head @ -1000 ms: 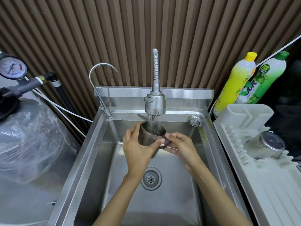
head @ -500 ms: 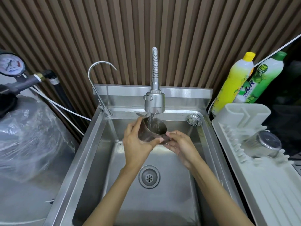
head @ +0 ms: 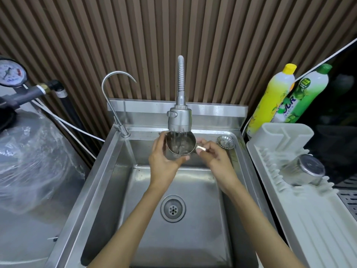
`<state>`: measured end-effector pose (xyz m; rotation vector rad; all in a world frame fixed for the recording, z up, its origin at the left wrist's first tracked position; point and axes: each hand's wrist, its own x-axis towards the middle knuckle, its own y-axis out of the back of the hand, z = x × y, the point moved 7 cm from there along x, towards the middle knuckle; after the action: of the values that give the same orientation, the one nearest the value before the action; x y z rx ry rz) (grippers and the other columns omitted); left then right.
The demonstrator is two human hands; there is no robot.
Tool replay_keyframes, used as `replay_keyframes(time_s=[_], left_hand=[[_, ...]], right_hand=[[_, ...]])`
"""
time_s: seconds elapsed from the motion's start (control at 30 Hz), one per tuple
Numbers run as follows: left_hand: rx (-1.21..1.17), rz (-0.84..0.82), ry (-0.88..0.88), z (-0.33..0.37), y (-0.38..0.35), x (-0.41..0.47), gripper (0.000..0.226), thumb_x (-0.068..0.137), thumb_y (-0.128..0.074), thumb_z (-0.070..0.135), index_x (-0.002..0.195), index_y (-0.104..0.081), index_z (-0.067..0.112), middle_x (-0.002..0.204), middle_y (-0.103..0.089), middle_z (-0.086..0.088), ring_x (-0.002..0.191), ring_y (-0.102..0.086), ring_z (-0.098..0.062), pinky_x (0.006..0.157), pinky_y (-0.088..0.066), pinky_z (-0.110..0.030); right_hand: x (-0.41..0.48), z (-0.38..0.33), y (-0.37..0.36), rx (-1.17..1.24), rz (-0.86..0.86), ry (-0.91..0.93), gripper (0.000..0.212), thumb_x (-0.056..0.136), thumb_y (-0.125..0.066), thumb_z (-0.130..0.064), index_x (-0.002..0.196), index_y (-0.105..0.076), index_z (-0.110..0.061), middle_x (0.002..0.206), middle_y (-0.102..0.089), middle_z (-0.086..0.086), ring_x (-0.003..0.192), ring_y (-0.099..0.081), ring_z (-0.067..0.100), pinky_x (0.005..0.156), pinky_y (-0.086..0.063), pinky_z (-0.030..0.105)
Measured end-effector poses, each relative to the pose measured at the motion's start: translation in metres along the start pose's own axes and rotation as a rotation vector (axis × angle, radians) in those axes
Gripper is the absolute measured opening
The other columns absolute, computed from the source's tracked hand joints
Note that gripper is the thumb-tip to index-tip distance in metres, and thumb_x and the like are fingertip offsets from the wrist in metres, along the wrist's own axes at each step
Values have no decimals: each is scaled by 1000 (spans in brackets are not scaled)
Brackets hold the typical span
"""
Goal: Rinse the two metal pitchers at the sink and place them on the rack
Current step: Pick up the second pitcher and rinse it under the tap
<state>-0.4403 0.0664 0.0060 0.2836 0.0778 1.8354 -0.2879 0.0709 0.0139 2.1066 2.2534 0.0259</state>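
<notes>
Under the running faucet (head: 179, 120), both hands are gripping the wet, slippery pitcher (head: 180, 146): left hand (head: 164, 161) fingers wrapping its body, right hand (head: 214, 157) fingers pinching its handle.

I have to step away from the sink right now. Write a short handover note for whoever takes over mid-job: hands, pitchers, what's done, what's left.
Left hand: wrapped around the body of the pitcher in hand, holding it mouth-up under the spray faucet.
Right hand: pinching that pitcher's handle.
Water is running into it, over the sink.
Other pitcher: already lying on its side on the white rack, right of the sink.
Done: one pitcher racked.
Left: finish this rinse, pour the water out, set the pitcher on the rack beside the first, and probably shut off the faucet.
</notes>
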Motion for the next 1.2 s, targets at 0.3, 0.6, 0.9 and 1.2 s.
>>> replay_keyframes(time_s=[0.3, 0.6, 0.9, 1.2], left_hand=[[266, 31, 190, -17, 19, -21, 74, 43, -71, 66, 106, -67, 27, 100, -68, 0, 96, -66, -17, 91, -52, -35], [-8, 39, 97, -3, -2, -6, 76, 48, -88, 14, 118, -59, 18, 116, -67, 2, 107, -61, -13, 99, -46, -24], [34, 41, 185, -23, 5, -17, 67, 43, -89, 32, 105, -68, 22, 98, -73, 4, 92, -67, -13, 91, -52, -29], [-486, -294, 743, -80, 9, -25, 37, 85, -31, -10, 107, -56, 6, 83, -70, -5, 58, -59, -11, 77, -45, -27]], right_hand=[[2, 35, -3, -48, 49, -281, 21, 85, -61, -22, 65, -54, -16, 85, -70, 17, 78, -68, 28, 78, -56, 42], [6, 1, 9, 70, -26, -75, 25, 86, -57, -6, 64, -48, -13, 106, -65, -4, 101, -61, 11, 95, -44, 29], [11, 28, 10, 56, 58, -132, 20, 81, -63, -6, 64, -56, -13, 101, -71, 12, 85, -66, 24, 81, -56, 37], [1, -14, -21, -692, -64, 270, 17, 83, -58, -12, 97, -66, -7, 107, -72, 6, 86, -65, 19, 84, -48, 24]])
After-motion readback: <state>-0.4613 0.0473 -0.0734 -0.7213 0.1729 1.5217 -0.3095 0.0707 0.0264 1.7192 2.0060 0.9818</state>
